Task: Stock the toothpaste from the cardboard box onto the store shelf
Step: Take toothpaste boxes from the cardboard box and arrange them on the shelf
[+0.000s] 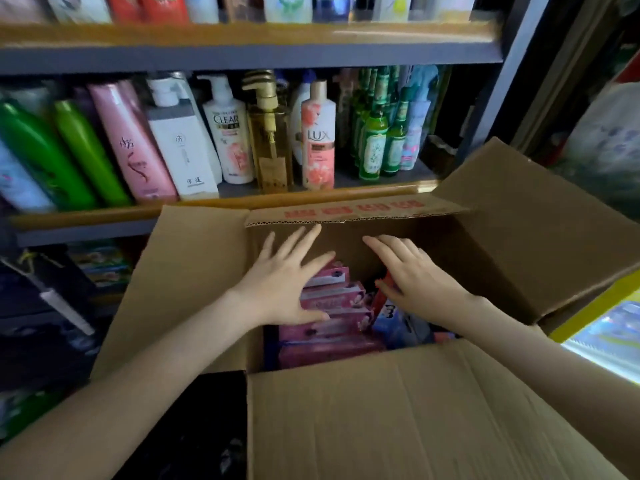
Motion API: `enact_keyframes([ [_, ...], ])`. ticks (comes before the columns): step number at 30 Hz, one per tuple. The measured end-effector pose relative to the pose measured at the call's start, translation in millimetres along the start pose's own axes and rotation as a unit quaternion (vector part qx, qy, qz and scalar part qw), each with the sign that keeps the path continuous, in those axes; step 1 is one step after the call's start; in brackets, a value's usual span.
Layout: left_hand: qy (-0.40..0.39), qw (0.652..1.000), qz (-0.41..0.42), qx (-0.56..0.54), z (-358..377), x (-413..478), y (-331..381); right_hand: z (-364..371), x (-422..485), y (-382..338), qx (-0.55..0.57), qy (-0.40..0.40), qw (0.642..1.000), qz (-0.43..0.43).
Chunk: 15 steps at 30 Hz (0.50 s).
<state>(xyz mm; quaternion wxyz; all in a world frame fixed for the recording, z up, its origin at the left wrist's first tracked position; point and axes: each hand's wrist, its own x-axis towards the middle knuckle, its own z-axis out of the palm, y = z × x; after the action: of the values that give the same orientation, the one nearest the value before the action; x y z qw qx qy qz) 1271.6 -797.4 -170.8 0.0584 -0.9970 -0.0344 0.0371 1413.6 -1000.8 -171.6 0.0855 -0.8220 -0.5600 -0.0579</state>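
Note:
An open cardboard box (pixel 398 417) fills the lower middle of the head view, all its flaps folded outward. Inside lie several pink toothpaste cartons (pixel 332 323) stacked flat, with a blue carton (pixel 394 323) and a red one (pixel 381 296) to their right. My left hand (pixel 287 282) hovers over the box's left side with fingers spread straight, its thumb near the pink cartons. My right hand (pixel 415 271) reaches in from the right with fingers extended, partly covering the red carton. Neither hand holds anything.
Just behind the box, the store shelf (pixel 104 216) carries shampoo and body-wash bottles (pixel 228 133) and green glass bottles (pixel 374 143). A higher shelf (pixel 242 46) holds more products. Lower left are dark shelves with packets. A yellow-edged lit case (pixel 602 327) stands at right.

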Motion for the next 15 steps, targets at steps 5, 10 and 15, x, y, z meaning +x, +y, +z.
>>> enact_keyframes([
  [5, -0.026, 0.997, -0.059, 0.04, 22, 8, 14, 13, 20, 14, -0.023, -0.016, 0.999, -0.03],
  [10, 0.063, 0.989, -0.126, 0.04, 10, 25, -9, 18, 47, 28, -0.008, 0.024, 0.999, -0.038],
  [15, 0.062, 0.983, -0.146, 0.088, 11, 51, -37, 37, 68, 30, -0.001, -0.013, 0.998, -0.057],
])
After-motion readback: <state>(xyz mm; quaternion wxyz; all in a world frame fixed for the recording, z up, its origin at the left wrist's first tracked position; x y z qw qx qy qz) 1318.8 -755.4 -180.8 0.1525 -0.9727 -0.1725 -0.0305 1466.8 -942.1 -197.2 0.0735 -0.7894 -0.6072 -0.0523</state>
